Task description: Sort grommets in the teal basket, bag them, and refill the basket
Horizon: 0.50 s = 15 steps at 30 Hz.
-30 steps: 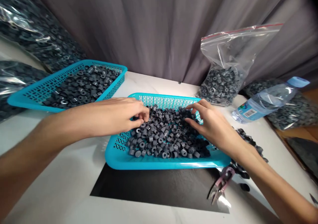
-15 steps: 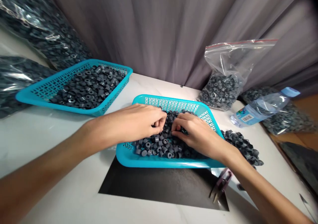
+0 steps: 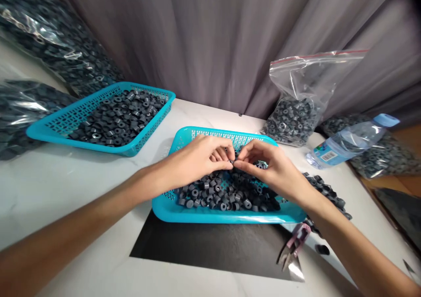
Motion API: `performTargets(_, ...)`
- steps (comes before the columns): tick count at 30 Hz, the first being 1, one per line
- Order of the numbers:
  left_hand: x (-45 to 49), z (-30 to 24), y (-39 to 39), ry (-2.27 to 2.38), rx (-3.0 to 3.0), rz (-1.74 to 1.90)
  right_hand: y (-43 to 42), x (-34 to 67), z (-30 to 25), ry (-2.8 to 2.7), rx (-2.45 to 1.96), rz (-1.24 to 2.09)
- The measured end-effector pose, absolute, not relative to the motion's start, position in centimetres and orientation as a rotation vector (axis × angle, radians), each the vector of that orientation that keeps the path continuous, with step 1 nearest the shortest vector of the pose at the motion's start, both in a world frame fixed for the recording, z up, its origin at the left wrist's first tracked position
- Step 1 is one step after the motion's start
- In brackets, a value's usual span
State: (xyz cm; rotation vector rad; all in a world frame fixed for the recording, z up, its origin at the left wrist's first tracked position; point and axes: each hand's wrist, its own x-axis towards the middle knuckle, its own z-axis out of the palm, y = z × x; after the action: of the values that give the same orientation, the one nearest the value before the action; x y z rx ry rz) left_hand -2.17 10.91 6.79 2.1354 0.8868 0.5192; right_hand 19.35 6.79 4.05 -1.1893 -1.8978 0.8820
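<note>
Inside the nearer turquoise basket (image 3: 230,217) lie many small grey plastic caps (image 3: 210,197). Above them, the left hand (image 3: 212,154) and right hand (image 3: 265,162) meet fingertip to fingertip, each thumb and forefinger nearly together; a dark speck shows between, too small to tell whether either grips a cap. The basket overlaps a black sheet (image 3: 210,248), where pink-handled nippers (image 3: 296,240) lie. Farther out are a second filled basket (image 3: 42,130), a zip bag (image 3: 291,117) and a tilted water bottle (image 3: 353,141).

No words can be read; the bottle (image 3: 360,134) carries a label (image 3: 338,148) with a barcode (image 3: 328,156), its digits too small.
</note>
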Motion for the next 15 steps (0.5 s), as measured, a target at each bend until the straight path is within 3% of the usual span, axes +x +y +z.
performTargets(7,-3.0,7.1,11.8,0.868,2.074,0.498,6.9,21.2,4.6,-2.118,-1.359,0.514)
performTargets(15,-2.1,7.5,10.4,0.849,2.158,0.552,6.7,18.6,4.0,-1.756,-1.093,1.141)
